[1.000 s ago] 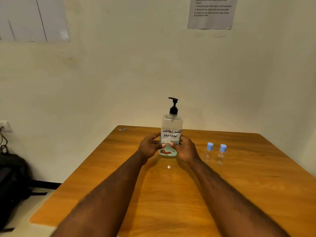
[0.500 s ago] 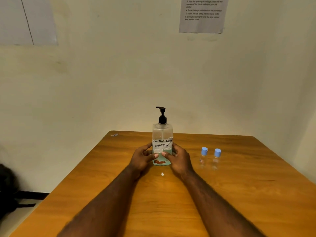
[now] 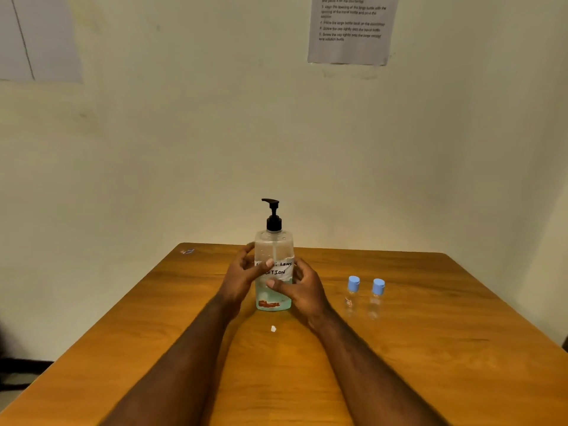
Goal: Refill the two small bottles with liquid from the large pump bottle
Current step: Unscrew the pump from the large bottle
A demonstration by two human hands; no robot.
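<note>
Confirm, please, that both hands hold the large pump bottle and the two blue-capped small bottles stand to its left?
No: the head view shows the small bottles right of the pump bottle; the left hand and right hand do hold it.

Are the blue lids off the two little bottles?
No, the left little bottle and the right little bottle are both capped in blue.

I read "LENS" and "UTION", handwritten on the white label point(image 3: 284, 268) of the clear plastic pump bottle point(image 3: 273, 245). On the white wall sheet point(image 3: 352, 29) I make out "Screw the cap tightly"; the rest blurs.
</note>
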